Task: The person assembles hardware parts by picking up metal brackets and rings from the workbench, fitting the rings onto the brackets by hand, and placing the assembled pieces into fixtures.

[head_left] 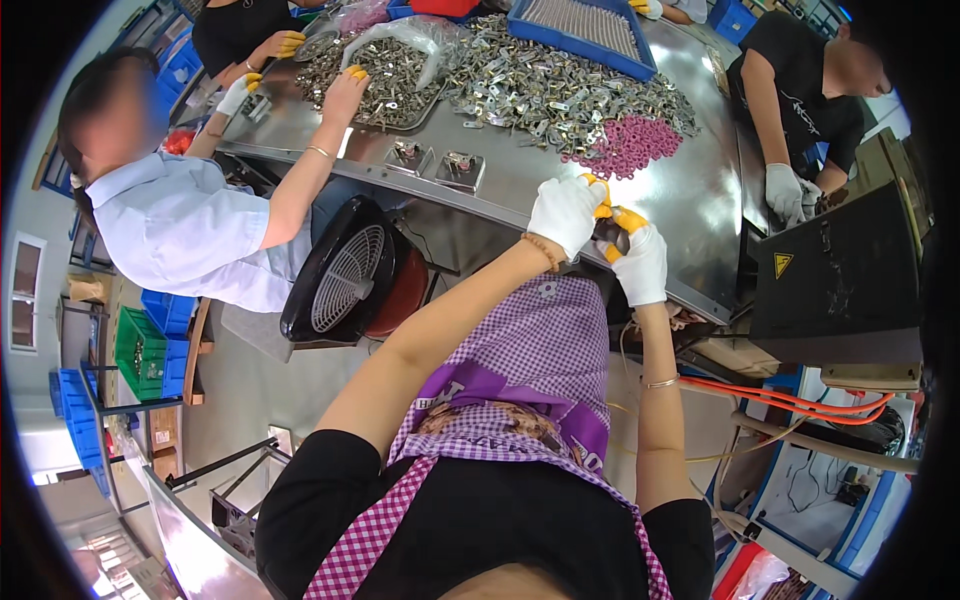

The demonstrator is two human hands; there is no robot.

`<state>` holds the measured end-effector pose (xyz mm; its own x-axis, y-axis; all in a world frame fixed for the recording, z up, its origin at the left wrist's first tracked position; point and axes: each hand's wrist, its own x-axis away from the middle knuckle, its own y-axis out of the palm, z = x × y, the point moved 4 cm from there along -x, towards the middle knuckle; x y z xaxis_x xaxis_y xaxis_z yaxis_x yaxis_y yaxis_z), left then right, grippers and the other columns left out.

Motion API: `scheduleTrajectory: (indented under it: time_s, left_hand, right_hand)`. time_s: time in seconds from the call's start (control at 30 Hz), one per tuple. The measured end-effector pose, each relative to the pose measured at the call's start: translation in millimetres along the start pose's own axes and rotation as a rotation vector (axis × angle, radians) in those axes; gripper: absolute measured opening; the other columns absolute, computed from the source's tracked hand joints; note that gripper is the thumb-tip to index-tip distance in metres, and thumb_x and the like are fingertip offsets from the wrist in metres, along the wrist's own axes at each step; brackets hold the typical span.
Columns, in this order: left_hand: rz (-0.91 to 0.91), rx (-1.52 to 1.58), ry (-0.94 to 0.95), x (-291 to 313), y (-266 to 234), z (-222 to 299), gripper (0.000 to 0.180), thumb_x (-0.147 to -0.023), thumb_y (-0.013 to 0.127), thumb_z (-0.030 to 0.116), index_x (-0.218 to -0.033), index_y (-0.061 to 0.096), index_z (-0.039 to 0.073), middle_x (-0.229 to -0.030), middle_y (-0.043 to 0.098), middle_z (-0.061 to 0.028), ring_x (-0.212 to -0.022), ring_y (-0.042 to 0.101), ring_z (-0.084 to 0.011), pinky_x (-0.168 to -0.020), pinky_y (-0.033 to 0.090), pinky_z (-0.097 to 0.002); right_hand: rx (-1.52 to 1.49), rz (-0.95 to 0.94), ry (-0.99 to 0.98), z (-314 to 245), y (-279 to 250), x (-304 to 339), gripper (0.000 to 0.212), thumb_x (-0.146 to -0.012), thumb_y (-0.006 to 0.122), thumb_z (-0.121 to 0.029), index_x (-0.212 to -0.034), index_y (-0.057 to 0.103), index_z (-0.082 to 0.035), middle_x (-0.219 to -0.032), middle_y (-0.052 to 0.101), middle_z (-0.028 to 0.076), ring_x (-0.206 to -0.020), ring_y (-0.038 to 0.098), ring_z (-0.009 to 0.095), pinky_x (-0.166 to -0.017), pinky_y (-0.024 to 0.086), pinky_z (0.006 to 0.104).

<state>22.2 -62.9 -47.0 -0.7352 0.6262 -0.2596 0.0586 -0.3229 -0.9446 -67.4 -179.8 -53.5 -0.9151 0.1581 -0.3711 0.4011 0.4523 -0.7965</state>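
While the two white-gloved hands meet right of the frame's centre, a small dark part [612, 234] lies between the thumb and fingers of the right hand [642, 266], which are closed on it. The left hand [563, 215], just to its upper left, has its fingers curled inward; whether they grip anything I cannot tell. Pink rings [630, 147] lie heaped above both. Pale lettering crosses the purple apron [500, 400] at lower centre, partly lost in folds; a yellow warning triangle [782, 264] marks the black box [840, 275] at right.

left hand [565, 215] — curled | right hand [642, 264] — curled, close by | forearms [475, 301] extended
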Motion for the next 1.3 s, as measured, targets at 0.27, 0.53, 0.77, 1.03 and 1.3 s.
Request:
scheduleTrajectory:
  time_s: [0.27,0.53,0.77,1.03,1.3]
  left_hand:
    - [0.641,0.206,-0.377,19.2,-65.7,-119.8,0.056,-0.084,0.059,0.053,-0.116,0.062,0.007,-0.102,0.066,-0.0093,-0.08,0.065,-0.0256,-0.071,0.051,-0.0368]
    - [0.325,-0.094,-0.886,35.7,-50.8,-226.9,0.048,-0.09,0.047,0.045,-0.117,0.059,0.008,-0.098,0.068,-0.0128,-0.084,0.066,-0.0305,-0.073,0.05,-0.0399]
    - [0.223,0.065,-0.868,36.6,-26.6,-240.6,0.045,-0.091,0.042,0.04,-0.123,0.056,0.012,-0.1,0.069,-0.0127,-0.088,0.066,-0.0323,-0.076,0.05,-0.0403]
    - [0.175,0.102,-0.694,26.6,-5.5,-166.6,0.043,-0.092,0.046,0.042,-0.123,0.057,0.015,-0.088,0.071,-0.011,-0.073,0.066,-0.0346,-0.065,0.05,-0.0422]
    - [0.096,0.376,-0.321,-9.4,5.3,-105.0,0.037,-0.084,0.063,0.036,-0.114,0.064,0.013,-0.097,0.068,-0.0108,-0.08,0.065,-0.0308,-0.073,0.05,-0.0356]
  right_hand:
    - [0.4,0.161,0.394,66.5,-27.9,-7.1,0.039,-0.075,0.071,-0.028,-0.11,0.067,-0.01,-0.093,0.067,0.011,-0.076,0.063,0.028,-0.074,0.051,0.0373]
    - [0.57,0.321,0.701,143.5,-69.8,-37.6,0.039,-0.083,0.065,-0.032,-0.118,0.062,-0.014,-0.101,0.066,0.011,-0.082,0.065,0.028,-0.077,0.052,0.0378]
    - [0.565,0.341,0.721,151.4,-64.4,-41.6,0.039,-0.083,0.065,-0.032,-0.117,0.061,-0.013,-0.099,0.065,0.011,-0.081,0.065,0.029,-0.076,0.053,0.0385]
    - [0.554,0.337,0.766,162.0,-60.8,-39.6,0.036,-0.084,0.065,-0.034,-0.111,0.06,-0.012,-0.1,0.064,0.01,-0.082,0.065,0.03,-0.076,0.052,0.0394]
    - [0.555,0.362,0.724,160.1,-62.1,-37.5,0.038,-0.083,0.065,-0.034,-0.112,0.061,-0.011,-0.098,0.065,0.012,-0.079,0.066,0.031,-0.074,0.053,0.0404]
